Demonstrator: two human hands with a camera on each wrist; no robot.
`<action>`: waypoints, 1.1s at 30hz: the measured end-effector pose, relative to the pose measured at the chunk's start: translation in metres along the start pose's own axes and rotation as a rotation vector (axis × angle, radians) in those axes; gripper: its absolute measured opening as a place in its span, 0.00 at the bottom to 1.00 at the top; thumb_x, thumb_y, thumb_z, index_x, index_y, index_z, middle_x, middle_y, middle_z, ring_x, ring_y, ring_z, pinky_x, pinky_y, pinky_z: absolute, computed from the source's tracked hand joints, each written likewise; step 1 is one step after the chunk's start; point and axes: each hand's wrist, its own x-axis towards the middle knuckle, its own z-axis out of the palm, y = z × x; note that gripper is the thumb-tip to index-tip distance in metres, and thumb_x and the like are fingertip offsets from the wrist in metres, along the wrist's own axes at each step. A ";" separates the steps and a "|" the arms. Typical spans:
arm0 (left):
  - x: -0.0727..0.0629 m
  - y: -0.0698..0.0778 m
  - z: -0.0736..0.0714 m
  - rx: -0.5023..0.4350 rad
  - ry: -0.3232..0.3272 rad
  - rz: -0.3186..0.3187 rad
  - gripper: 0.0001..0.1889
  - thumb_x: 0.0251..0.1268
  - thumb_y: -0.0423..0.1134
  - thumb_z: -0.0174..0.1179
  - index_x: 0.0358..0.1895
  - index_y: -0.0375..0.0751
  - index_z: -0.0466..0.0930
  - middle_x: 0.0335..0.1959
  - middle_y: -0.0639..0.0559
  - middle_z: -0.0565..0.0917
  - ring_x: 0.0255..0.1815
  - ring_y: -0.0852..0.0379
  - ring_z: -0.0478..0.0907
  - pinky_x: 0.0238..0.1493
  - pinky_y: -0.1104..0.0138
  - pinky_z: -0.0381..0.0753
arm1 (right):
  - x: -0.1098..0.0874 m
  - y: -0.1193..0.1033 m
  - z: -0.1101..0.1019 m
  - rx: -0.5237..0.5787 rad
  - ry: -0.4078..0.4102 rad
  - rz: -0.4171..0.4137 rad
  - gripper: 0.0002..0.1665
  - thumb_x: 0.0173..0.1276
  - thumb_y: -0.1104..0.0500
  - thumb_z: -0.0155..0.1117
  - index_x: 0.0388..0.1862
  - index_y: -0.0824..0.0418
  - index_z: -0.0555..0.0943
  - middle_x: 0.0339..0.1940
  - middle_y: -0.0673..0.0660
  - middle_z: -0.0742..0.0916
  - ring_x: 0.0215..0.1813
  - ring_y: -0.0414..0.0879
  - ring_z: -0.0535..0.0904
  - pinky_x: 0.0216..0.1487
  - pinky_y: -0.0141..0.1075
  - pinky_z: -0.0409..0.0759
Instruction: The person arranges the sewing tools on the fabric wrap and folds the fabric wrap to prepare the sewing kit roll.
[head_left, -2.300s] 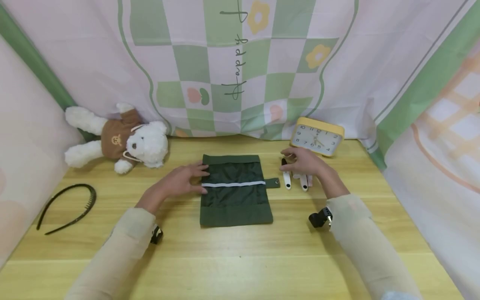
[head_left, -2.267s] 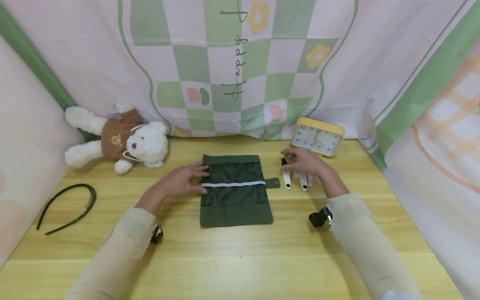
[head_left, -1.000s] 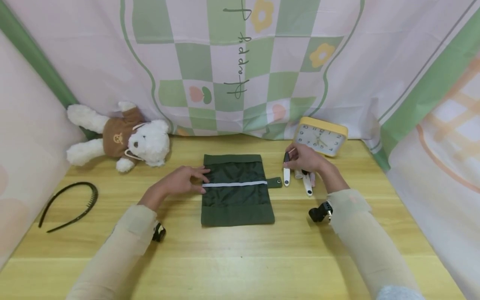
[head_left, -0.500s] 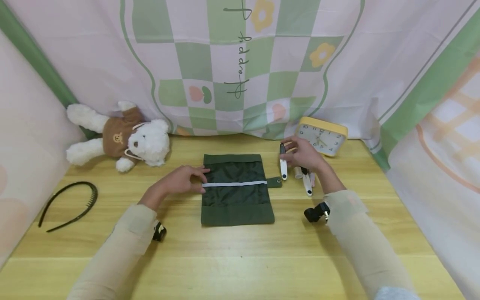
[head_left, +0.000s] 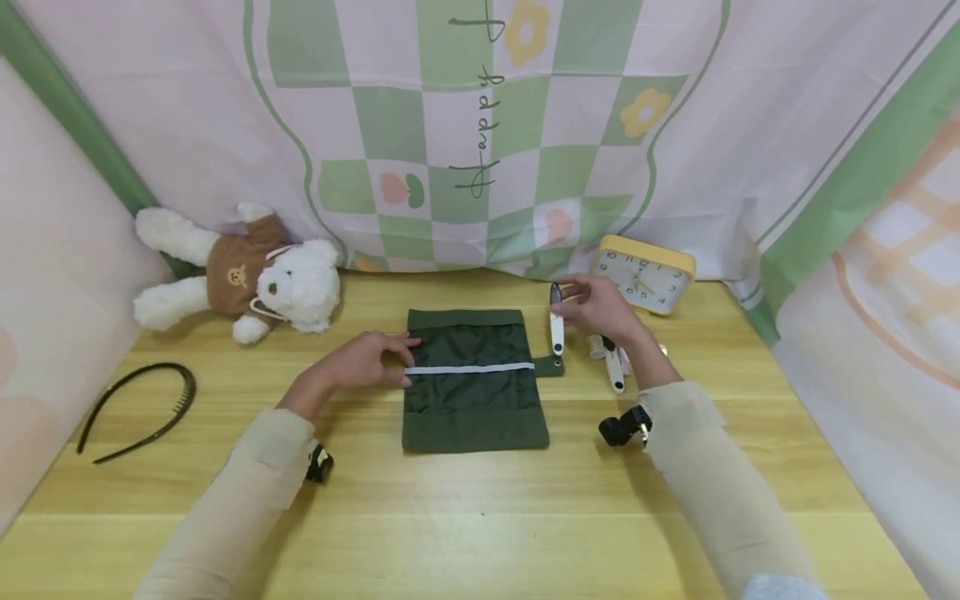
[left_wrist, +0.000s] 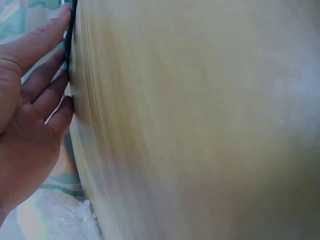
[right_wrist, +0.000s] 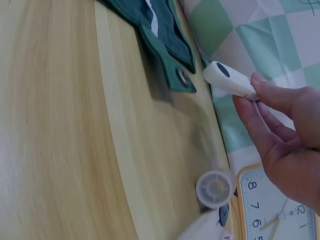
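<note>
A dark green fabric pouch (head_left: 472, 425) lies unfolded on the table, with a white elastic band (head_left: 468, 368) across its middle and a snap tab (head_left: 550, 366) on its right. My left hand (head_left: 352, 365) rests its spread fingertips on the pouch's left edge. My right hand (head_left: 600, 308) pinches a slim white tool (head_left: 557, 333) with a dark upper end and a black dot at its lower end; its kind is unclear. In the right wrist view, the white tool (right_wrist: 230, 80) is raised off the table near the snap tab (right_wrist: 180, 80).
Beneath my right forearm lie a similar white tool (head_left: 615, 372) and a small pale roll (head_left: 597, 347). A yellow clock (head_left: 643, 273) leans at the back right. On the left are a white plush bear (head_left: 236, 275) and a black headband (head_left: 187, 392). A patterned curtain (head_left: 480, 133) hangs behind.
My right hand has picked up the white tool from beside the other one and carried it left, over toward the snap tab. My left hand stays at the pouch's edge.
</note>
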 end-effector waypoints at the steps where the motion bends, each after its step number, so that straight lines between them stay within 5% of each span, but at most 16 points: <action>1: 0.000 0.000 0.000 -0.001 0.000 0.000 0.09 0.63 0.37 0.72 0.45 0.44 0.88 0.74 0.45 0.70 0.80 0.43 0.52 0.69 0.49 0.69 | 0.000 -0.001 0.001 0.005 0.006 -0.001 0.36 0.73 0.62 0.67 0.75 0.69 0.66 0.62 0.72 0.77 0.57 0.64 0.80 0.53 0.50 0.84; 33: 0.001 -0.003 0.000 0.012 -0.001 0.020 0.06 0.62 0.36 0.73 0.41 0.44 0.87 0.73 0.44 0.71 0.80 0.42 0.53 0.70 0.49 0.67 | 0.019 -0.022 0.044 0.212 -0.011 -0.050 0.35 0.72 0.67 0.66 0.75 0.71 0.66 0.61 0.71 0.77 0.52 0.59 0.82 0.52 0.52 0.83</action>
